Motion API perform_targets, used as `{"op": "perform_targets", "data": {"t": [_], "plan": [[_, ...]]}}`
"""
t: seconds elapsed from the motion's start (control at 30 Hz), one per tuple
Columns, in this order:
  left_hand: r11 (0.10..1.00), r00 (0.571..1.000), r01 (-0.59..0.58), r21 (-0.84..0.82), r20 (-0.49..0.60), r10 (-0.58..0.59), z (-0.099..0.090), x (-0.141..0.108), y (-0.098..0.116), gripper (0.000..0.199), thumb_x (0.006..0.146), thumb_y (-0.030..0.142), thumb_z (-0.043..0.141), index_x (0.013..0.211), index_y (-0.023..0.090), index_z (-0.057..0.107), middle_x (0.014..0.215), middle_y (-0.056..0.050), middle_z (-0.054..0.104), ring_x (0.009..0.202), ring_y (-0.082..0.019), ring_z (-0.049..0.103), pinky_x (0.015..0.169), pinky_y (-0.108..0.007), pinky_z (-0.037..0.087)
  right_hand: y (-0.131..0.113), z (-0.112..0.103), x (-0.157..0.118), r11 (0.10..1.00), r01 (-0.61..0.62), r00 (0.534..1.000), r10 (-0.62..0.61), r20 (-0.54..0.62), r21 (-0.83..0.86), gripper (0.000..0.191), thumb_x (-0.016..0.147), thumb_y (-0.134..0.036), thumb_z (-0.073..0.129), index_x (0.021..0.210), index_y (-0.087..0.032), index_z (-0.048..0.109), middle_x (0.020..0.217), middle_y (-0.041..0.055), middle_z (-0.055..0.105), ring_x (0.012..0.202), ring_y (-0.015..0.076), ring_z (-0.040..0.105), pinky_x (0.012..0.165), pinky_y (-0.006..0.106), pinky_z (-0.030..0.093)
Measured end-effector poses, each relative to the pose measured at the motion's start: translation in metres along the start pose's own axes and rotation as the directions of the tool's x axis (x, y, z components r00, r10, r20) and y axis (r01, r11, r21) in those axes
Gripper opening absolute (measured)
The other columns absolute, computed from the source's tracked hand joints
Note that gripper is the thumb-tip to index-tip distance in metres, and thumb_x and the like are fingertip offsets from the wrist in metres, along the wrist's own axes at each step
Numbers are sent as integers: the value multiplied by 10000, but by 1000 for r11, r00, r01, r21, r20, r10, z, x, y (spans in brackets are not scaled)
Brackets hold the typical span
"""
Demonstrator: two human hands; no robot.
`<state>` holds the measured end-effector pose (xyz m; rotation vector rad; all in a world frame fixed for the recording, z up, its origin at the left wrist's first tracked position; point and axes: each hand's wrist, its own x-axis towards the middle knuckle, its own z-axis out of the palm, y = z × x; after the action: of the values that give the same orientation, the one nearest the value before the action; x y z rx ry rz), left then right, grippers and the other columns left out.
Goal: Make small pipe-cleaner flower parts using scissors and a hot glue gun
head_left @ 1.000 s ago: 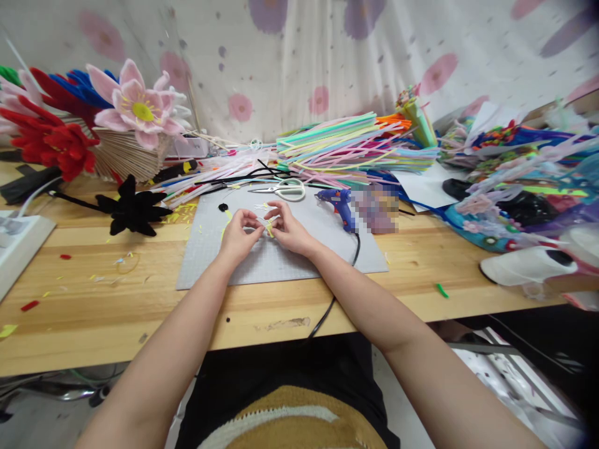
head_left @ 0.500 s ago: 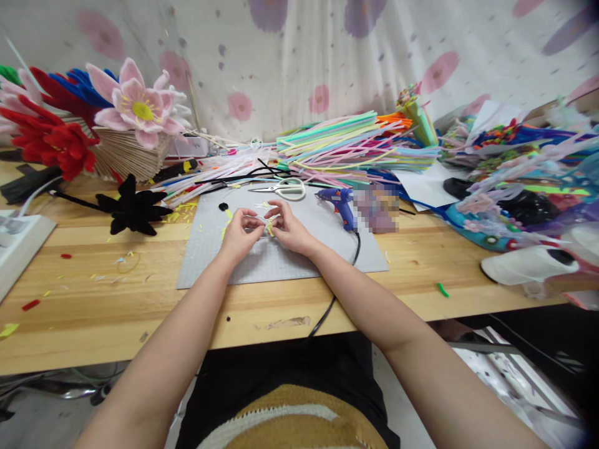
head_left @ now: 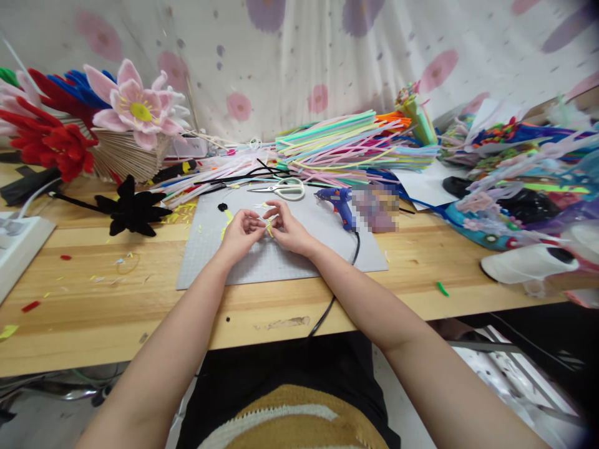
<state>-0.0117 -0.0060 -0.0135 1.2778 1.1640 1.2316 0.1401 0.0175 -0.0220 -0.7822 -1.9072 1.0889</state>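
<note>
My left hand point(head_left: 243, 236) and my right hand point(head_left: 291, 232) meet over the grey cutting mat point(head_left: 299, 262). Between their fingertips is a small bunch of thin white strands with yellow bits point(head_left: 268, 226), pinched from both sides. Fingers partly cover it, so its exact kind is unclear. A round black piece point(head_left: 223, 207) lies on the mat beyond my left hand, with yellow bits close by. Just past my fingers rest white-handled scissors point(head_left: 290, 189). A blue glue gun point(head_left: 344, 206) lies to the right of my right hand, its black cord running over the table edge.
A black fuzzy flower point(head_left: 133, 207) lies at left, before pink and red flowers point(head_left: 135, 109). Pipe cleaners point(head_left: 337, 140) are heaped along the back. A white power strip point(head_left: 21, 249) is at far left; a white bottle-like object point(head_left: 528, 269) lies at right. Scraps dot the wooden table point(head_left: 140, 305).
My hands stay almost in place, with only slight finger movement around the thin strands. Nothing else on the table has visibly moved.
</note>
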Motion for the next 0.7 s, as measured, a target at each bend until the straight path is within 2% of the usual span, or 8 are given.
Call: {"op": "perform_targets", "data": {"t": [0.47,0.7], "plan": [[999,999,35,40,-20,-34,2,-1,3,340,566,226,669,827,191,453,680,19,616,601,-101,571,580,-234,413,0,1,-1,1000,26,1000,-26,4,-17,541,728,-74,450,1205,-240,256,1053,41,459,649,52,477,677,261,453],[998,999,14,64,-37,-12,2,-2,1,338,570,232,665,829,190,452,664,21,612,566,-97,557,541,-225,402,0,1,-1,1000,14,1000,-14,7,-7,550,716,-78,464,1203,-240,265,1049,33,461,657,49,494,677,258,460]]}}
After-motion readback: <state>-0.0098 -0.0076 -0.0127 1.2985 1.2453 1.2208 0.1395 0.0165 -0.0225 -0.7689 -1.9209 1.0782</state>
